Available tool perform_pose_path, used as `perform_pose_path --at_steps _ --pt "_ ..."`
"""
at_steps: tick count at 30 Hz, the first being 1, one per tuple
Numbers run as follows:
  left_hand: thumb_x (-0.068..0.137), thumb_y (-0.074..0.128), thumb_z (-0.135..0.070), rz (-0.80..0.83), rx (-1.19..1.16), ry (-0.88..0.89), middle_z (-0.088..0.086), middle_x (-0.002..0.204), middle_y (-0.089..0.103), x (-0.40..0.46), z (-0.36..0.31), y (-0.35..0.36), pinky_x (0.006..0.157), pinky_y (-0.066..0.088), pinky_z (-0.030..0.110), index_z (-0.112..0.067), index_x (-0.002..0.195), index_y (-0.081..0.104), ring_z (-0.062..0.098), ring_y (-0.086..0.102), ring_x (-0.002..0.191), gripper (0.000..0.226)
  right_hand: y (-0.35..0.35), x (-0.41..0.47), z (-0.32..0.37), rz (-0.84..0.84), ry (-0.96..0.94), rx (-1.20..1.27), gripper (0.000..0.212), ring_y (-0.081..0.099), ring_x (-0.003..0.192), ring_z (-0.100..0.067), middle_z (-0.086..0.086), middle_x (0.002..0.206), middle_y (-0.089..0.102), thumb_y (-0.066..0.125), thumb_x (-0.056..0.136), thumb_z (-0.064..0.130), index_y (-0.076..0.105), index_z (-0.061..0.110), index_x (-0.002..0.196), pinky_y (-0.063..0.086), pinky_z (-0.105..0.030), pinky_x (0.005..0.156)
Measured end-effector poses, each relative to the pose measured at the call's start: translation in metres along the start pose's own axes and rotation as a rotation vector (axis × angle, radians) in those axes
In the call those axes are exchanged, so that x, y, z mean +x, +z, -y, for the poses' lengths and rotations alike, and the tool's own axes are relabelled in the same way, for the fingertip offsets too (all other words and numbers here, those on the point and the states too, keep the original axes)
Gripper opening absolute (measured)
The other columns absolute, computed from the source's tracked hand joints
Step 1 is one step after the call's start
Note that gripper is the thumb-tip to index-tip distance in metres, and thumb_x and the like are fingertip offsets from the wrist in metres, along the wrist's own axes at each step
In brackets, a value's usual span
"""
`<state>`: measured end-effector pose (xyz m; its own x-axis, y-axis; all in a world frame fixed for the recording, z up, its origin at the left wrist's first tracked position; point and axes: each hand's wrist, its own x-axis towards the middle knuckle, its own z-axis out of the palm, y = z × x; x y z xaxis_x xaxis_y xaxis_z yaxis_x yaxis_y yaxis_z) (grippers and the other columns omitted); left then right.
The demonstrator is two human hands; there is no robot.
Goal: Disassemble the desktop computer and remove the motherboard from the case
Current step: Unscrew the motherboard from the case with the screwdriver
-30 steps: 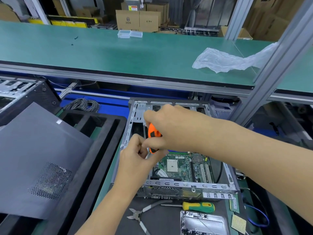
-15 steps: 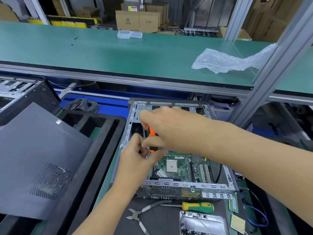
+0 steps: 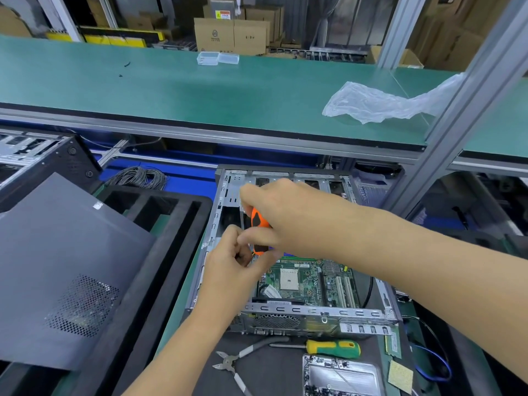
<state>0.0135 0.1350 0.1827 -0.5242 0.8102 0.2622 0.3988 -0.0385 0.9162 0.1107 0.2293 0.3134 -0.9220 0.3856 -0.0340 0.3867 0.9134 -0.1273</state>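
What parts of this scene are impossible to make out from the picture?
Head view only:
- Tip of the orange screwdriver: hidden behind the left hand, so is any screw.
- Far half of the motherboard: covered by the right hand.
- Metal tray of small parts: cut off by the bottom edge.
- Board lettering: too small.

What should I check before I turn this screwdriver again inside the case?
1. Right hand grips the orange screwdriver: ok.
2. Left hand steadies things near the shaft, fingers curled: ok.
3. Tip seated in a screw: cannot tell, both hands hide it.
4. Motherboard lies flat in the case, not lifted: ok.
5. Case side open for access, panel set aside to the left: ok.
6. Spare tools within reach, pliers and green-yellow screwdriver lying in front of the case: ok.
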Motion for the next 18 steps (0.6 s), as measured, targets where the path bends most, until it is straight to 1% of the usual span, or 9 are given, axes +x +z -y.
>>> perform_pose_path --at_steps 3,5,8,11,12,14,16,18 --pt "0.07 0.082 -0.039 0.034 -0.048 -0.042 -0.01 0.058 0.028 -0.001 0.002 -0.003 0.051 0.027 0.018 -0.024 0.087 0.055 0.007 0.027 0.053 0.036 0.003 0.0 -0.006 -0.069 -0.013 0.049 0.025 0.055 0.082 -0.03 -0.003 0.087 0.055 0.052 0.094 0.044 0.042 0.021 0.098 0.05 -0.041 0.07" --pt "0.071 0.08 -0.046 0.036 -0.112 -0.069 -0.01 0.056 0.027 -0.003 0.005 -0.006 0.05 0.027 0.017 -0.03 0.09 0.058 0.008 0.028 0.052 0.033 0.002 -0.002 -0.013 -0.113 0.002 0.104 0.022 0.055 0.078 -0.028 0.0 0.081 0.054 0.054 0.092 0.041 0.041 0.024 0.093 0.049 -0.039 0.067" --pt "0.078 0.069 -0.059 -0.01 -0.146 -0.138 -0.007 0.055 0.031 -0.002 0.015 -0.01 0.05 0.03 0.018 -0.031 0.086 0.06 0.01 0.03 0.051 0.03 -0.002 -0.007 -0.028 -0.163 0.068 0.174 0.02 0.056 0.069 -0.021 0.004 0.072 0.054 0.058 0.09 0.041 0.046 0.024 0.09 0.049 -0.037 0.063" --pt "0.083 0.051 -0.062 -0.031 -0.139 -0.234 -0.006 0.058 0.034 0.0 0.027 -0.015 0.05 0.032 0.025 -0.03 0.087 0.062 0.011 0.031 0.052 0.034 -0.005 -0.016 -0.051 -0.202 0.185 0.247 0.017 0.052 0.057 -0.006 0.008 0.067 0.057 0.06 0.087 0.044 0.05 0.03 0.086 0.041 -0.026 0.051" --pt "0.085 0.049 -0.062 -0.037 -0.142 -0.262 -0.007 0.058 0.034 0.0 0.031 -0.016 0.051 0.032 0.026 -0.031 0.087 0.063 0.011 0.031 0.053 0.035 -0.005 -0.021 -0.06 -0.216 0.225 0.263 0.018 0.053 0.056 -0.005 0.008 0.065 0.058 0.061 0.086 0.045 0.051 0.031 0.085 0.04 -0.024 0.05" --pt "0.088 0.044 -0.067 -0.036 -0.158 -0.303 -0.005 0.059 0.033 0.001 0.039 -0.018 0.051 0.032 0.028 -0.032 0.089 0.065 0.012 0.03 0.053 0.04 -0.005 -0.031 -0.077 -0.248 0.316 0.291 0.018 0.057 0.058 -0.009 0.006 0.063 0.061 0.061 0.084 0.048 0.052 0.032 0.081 0.045 -0.026 0.052" --pt "0.086 0.041 -0.074 -0.034 -0.175 -0.322 -0.003 0.059 0.033 0.001 0.044 -0.019 0.048 0.031 0.025 -0.032 0.089 0.065 0.014 0.03 0.053 0.048 -0.002 -0.044 -0.095 -0.295 0.415 0.324 0.018 0.063 0.059 -0.011 0.004 0.062 0.064 0.063 0.083 0.048 0.053 0.033 0.079 0.052 -0.028 0.056" --pt "0.084 0.04 -0.078 -0.036 -0.178 -0.339 -0.002 0.058 0.034 0.001 0.049 -0.019 0.046 0.031 0.022 -0.031 0.089 0.065 0.015 0.03 0.053 0.053 0.004 -0.06 -0.114 -0.342 0.501 0.371 0.017 0.065 0.055 -0.009 0.007 0.059 0.067 0.064 0.083 0.047 0.055 0.032 0.08 0.055 -0.03 0.057"
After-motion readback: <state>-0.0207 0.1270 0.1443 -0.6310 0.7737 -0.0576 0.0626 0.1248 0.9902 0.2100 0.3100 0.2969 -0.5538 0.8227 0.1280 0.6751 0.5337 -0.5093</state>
